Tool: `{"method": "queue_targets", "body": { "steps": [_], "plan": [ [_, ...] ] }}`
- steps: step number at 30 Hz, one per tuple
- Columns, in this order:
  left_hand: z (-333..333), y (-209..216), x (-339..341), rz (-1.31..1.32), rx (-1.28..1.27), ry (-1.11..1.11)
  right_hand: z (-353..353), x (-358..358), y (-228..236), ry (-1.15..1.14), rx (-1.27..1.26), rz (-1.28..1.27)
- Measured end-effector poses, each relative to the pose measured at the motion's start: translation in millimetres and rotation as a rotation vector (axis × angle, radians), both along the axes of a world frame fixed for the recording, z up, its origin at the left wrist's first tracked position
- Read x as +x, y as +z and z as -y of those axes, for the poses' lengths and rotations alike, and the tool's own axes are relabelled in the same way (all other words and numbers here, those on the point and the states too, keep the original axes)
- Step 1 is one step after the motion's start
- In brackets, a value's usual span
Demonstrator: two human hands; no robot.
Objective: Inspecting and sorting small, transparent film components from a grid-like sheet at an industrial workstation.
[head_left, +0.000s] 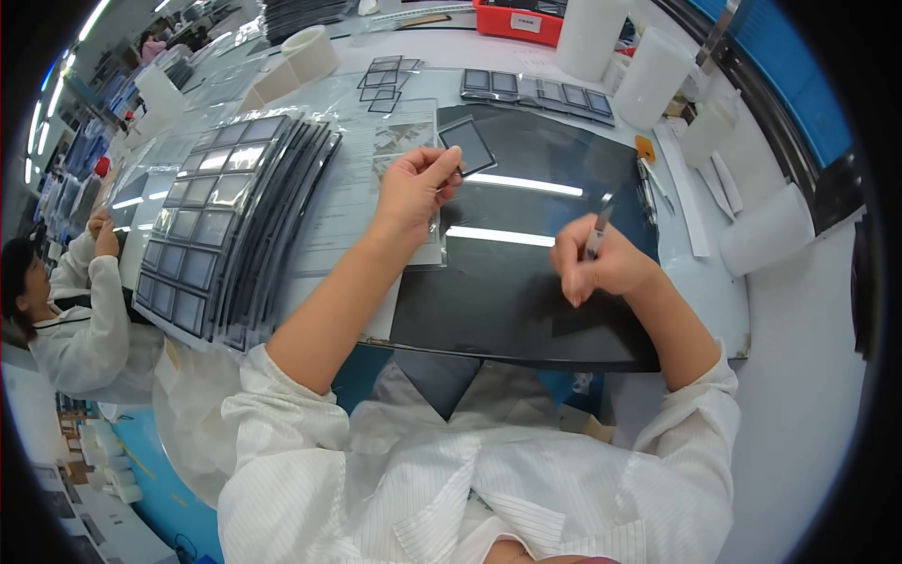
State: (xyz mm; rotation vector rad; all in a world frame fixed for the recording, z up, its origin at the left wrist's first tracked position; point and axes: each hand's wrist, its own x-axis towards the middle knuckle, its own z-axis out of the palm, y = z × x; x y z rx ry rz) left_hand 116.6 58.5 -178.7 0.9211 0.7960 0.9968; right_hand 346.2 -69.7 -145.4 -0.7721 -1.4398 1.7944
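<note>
My left hand [418,193] pinches a small dark-framed, square-cornered panel [470,145] at its lower left corner, thumb on top. The panel is tilted above the black mat [507,315]. To the right, my right hand [601,261] is closed around a slim metal tool [598,228] that looks like a craft knife, its tip pointing up and away from me. Motion blurs this hand and the tip a little. The tool is apart from the panel. A tall stack of trays [202,221] filled with similar panels stands left of my left forearm.
Loose thin frames [383,83] lie beyond the mat, near a tray of panels [536,92]. A red bin [521,23] and white rolls [655,75] stand at the back. Printed sheets [329,202] lie under my left arm. A co-worker [80,310] sits at the left.
</note>
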Motion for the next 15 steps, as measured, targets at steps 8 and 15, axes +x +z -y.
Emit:
{"method": "queue_targets", "body": {
  "steps": [8, 15],
  "plan": [
    [9, -1, -1, -0.115, -0.009, -0.206, -24, 3, -27, -0.557, -0.041, 0.126],
    [9, -10, 3, -0.085, 0.163, -0.261, -36, -23, -22, -0.618, 0.04, 0.365]
  ]
}}
